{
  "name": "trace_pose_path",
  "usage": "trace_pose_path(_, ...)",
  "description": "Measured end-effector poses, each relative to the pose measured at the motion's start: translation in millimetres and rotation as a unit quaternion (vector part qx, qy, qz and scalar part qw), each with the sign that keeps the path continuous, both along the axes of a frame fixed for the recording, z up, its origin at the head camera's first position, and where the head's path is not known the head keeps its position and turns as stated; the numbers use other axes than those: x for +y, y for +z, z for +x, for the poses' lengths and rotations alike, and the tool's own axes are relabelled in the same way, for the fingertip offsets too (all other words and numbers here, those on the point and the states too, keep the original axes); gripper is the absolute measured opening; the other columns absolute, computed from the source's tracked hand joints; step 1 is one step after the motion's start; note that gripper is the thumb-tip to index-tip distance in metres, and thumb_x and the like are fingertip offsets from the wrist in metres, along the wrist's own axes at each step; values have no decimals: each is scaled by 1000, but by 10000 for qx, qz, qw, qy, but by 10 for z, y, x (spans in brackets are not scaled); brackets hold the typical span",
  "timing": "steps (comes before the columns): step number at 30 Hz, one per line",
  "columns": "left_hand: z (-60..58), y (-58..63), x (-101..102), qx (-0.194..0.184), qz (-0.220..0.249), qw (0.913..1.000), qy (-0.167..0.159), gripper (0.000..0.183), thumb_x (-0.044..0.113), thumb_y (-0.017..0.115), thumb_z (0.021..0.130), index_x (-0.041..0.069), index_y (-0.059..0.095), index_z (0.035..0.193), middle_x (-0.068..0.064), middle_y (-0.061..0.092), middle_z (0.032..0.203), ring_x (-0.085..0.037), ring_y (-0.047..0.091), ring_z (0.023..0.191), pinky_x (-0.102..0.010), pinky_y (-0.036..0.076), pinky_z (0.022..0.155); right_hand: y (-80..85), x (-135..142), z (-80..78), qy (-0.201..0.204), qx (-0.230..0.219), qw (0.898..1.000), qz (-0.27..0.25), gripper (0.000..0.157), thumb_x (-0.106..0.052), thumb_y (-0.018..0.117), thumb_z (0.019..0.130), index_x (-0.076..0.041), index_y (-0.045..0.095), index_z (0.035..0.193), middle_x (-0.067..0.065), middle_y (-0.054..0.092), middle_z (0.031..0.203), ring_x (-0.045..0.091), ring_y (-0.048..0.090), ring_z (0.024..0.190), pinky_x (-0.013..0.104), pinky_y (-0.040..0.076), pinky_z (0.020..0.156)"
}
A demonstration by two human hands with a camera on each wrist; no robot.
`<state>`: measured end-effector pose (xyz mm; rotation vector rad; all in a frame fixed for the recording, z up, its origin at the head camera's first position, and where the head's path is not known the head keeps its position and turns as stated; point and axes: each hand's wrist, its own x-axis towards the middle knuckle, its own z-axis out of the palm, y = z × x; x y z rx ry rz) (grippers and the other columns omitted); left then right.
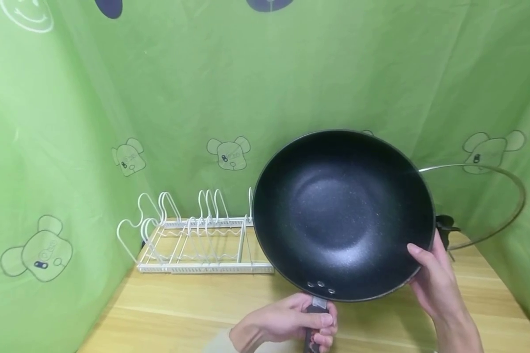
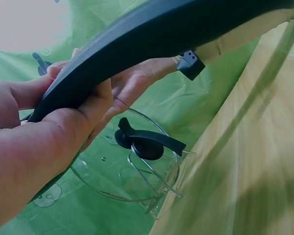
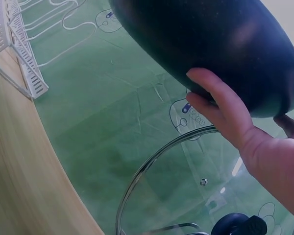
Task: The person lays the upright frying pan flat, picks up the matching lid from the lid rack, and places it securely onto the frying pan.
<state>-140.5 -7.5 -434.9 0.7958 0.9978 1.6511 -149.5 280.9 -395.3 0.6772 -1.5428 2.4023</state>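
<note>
A black wok (image 1: 337, 211) is held up over the table, tilted so its dark inside faces the head camera. My left hand (image 1: 291, 318) grips its handle (image 1: 311, 338) just below the bracket, thumb across the front. At the lower right of the rim my right hand (image 1: 437, 279) pinches the wok, with the thumb on the inside and the fingers spread against the outer wall, as the right wrist view shows on the wok's outside (image 3: 225, 44). Three rivets show inside near the handle.
A white wire rack (image 1: 203, 268) with upright loops stands at the left on the wooden table (image 1: 181, 299). Behind the wok at the right, a glass lid (image 1: 518, 196) with a black knob (image 3: 235, 224) stands upright on a wire stand (image 2: 152, 178). Green cloth (image 1: 181, 73) surrounds the table.
</note>
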Motion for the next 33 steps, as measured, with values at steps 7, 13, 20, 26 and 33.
trace_pose_path(7,12,-8,35,-84,-2,10000,2,13,3,33,101,8,42,93,1,39,78,-10,41,67,-25,41,71,28,8,7,92,61,9993,-371,62,12,20,94,-11,12,151,15,25,142,25,55,111,41,52,82)
trace_pose_path(13,-3,-5,45,-322,94,9993,192,15,7,33,102,11,42,90,1,38,76,-11,40,65,-26,41,69,33,12,4,60,-88,9990,-439,62,13,21,94,-10,14,151,15,27,141,25,58,106,41,52,80)
trace_pose_path(20,3,-10,54,-298,211,9991,214,13,5,34,101,10,44,96,0,39,76,-13,40,66,-27,42,69,56,24,19,-135,-170,9982,-560,65,16,22,92,-11,15,151,16,22,143,25,57,106,41,52,80)
trace_pose_path(26,39,-19,50,-294,209,9992,145,18,9,34,102,4,43,117,-2,43,80,-14,43,68,-29,42,71,54,39,43,2,-7,9963,-863,66,19,20,89,-7,15,150,17,19,144,28,53,112,43,50,84)
trace_pose_path(33,59,-113,26,-363,46,9993,50,37,31,24,105,1,44,109,-2,44,81,-14,44,68,-25,39,70,66,76,48,-89,325,9952,-914,74,23,16,84,-8,13,151,18,12,150,29,42,122,42,49,89)
